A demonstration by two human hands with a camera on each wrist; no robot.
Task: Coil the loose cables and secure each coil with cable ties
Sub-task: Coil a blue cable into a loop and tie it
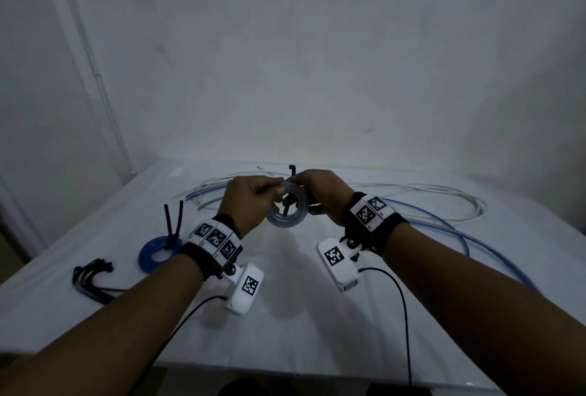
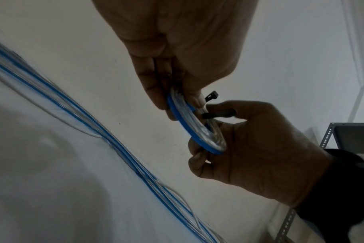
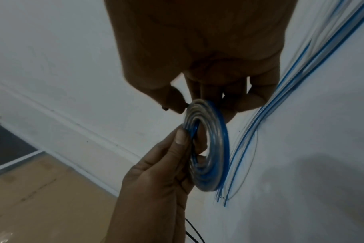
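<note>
Head view: both hands (image 1: 250, 202) (image 1: 323, 195) grip coil (image 1: 287, 207), tie (image 1: 292, 170).

White table (image 1: 285, 316) bears loose cables (image 1: 444, 205), tied blue coil (image 1: 155, 253), black ties (image 1: 92, 278).

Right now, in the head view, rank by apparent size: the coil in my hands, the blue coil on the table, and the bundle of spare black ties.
1. Bundle of spare black ties
2. Blue coil and held coil: look alike; distance differs, so unranked.

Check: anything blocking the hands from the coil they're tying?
Nothing visible. The left hand and right hand both already grip the coil above the table, with a black cable tie threaded through its centre.
</note>
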